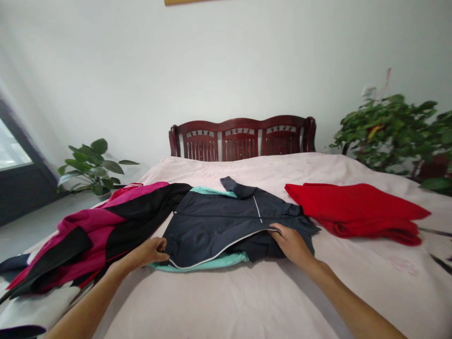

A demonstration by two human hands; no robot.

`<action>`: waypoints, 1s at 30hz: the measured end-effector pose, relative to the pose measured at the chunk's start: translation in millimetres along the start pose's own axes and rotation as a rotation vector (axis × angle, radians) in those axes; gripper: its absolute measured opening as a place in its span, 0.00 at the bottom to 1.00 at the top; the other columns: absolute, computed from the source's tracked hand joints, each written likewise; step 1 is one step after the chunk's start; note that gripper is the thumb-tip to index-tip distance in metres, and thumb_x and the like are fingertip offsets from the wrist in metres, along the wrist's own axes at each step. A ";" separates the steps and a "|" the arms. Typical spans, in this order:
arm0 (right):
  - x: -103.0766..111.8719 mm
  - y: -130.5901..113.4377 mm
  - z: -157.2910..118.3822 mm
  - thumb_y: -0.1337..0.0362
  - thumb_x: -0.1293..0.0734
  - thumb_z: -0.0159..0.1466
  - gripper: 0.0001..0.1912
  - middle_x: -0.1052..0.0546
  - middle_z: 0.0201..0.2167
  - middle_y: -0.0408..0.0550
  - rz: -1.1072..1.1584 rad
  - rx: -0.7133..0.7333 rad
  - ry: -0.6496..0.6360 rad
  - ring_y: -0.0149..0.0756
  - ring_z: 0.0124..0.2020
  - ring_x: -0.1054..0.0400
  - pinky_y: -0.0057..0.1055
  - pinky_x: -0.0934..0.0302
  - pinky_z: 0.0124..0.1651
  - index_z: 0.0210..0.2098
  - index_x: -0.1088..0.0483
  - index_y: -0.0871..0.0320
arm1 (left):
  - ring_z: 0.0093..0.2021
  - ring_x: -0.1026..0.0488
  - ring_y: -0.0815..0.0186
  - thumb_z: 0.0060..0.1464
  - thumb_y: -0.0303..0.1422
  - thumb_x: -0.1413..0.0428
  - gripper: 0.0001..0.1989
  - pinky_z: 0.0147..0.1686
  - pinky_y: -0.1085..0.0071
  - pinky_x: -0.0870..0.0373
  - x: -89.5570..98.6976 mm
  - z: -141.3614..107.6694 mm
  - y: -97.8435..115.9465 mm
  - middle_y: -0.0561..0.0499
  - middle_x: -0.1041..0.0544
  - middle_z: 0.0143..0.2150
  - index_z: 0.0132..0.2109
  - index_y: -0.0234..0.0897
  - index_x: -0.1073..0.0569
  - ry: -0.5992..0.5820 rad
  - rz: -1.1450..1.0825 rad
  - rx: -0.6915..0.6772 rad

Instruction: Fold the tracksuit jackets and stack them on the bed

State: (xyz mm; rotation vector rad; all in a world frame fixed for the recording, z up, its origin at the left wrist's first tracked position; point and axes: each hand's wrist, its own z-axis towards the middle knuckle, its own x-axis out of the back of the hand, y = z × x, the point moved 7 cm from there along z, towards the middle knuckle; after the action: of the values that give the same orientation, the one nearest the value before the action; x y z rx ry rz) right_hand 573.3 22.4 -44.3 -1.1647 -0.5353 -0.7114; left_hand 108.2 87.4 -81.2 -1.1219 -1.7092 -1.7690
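Note:
A dark navy jacket [215,226] with white piping and turquoise panels lies spread on the bed, its collar end to the right or left, I cannot tell which. My left hand [155,249] is closed on the jacket's near left corner, thumb and fingers pinched together. At the near edge further right, my right hand [291,242] pinches the white-piped border and lifts it slightly. Beneath that raised border, more dark cloth and a turquoise strip [212,263] show.
Left of the jacket lies a heap of magenta and black clothes [116,221]. A folded red cloth [356,207] rests on the right. The pale pink bedsheet [219,306] runs back to a dark wooden headboard [240,136]. Potted plants [93,167] stand on both sides.

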 end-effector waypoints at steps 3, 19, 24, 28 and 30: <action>-1.2 1.7 7.6 0.54 0.43 0.66 0.18 0.20 0.46 0.48 0.023 0.022 -0.015 0.44 0.49 0.27 0.36 0.36 0.51 0.45 0.25 0.52 | 0.27 0.37 0.69 0.45 0.46 0.42 0.17 0.28 0.73 0.40 13.9 4.1 9.7 0.58 0.37 0.23 0.26 0.40 0.37 0.102 -0.075 -0.071; -12.0 37.6 36.2 0.57 0.42 0.67 0.16 0.18 0.37 0.47 -0.285 -0.223 -0.072 0.41 0.44 0.25 0.29 0.39 0.41 0.38 0.23 0.51 | 0.46 0.23 0.53 0.39 0.51 0.37 0.39 0.47 0.61 0.28 11.5 14.0 9.8 0.42 0.21 0.45 0.56 0.33 0.31 0.203 -0.261 0.030; -16.6 43.3 34.3 0.54 0.44 0.68 0.19 0.19 0.41 0.48 -0.292 -0.251 -0.092 0.44 0.46 0.26 0.31 0.39 0.42 0.42 0.24 0.51 | 0.53 0.27 0.54 0.44 0.43 0.38 0.21 0.56 0.65 0.34 -5.4 -29.4 16.8 0.48 0.21 0.50 0.47 0.44 0.22 0.008 0.082 -0.218; -3.3 42.0 52.1 0.52 0.45 0.68 0.20 0.20 0.43 0.50 -0.273 -0.221 -0.038 0.45 0.48 0.26 0.31 0.39 0.43 0.44 0.25 0.52 | 0.42 0.24 0.58 0.57 0.44 0.49 0.15 0.45 0.69 0.31 5.9 -18.0 23.6 0.50 0.19 0.39 0.40 0.43 0.21 0.065 0.130 -0.157; 6.7 44.9 62.3 0.52 0.47 0.69 0.21 0.20 0.43 0.50 -0.295 -0.233 0.003 0.43 0.48 0.27 0.31 0.39 0.43 0.44 0.25 0.52 | 0.42 0.23 0.58 0.60 0.42 0.53 0.16 0.44 0.69 0.32 12.6 1.9 32.1 0.50 0.19 0.40 0.42 0.43 0.22 0.129 0.242 -0.148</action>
State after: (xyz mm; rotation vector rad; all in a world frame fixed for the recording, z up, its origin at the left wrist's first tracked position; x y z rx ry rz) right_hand 610.0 90.1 -48.3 -1.3145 -0.6423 -1.0505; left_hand 126.4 87.4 -51.9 -1.1925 -1.3252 -1.7942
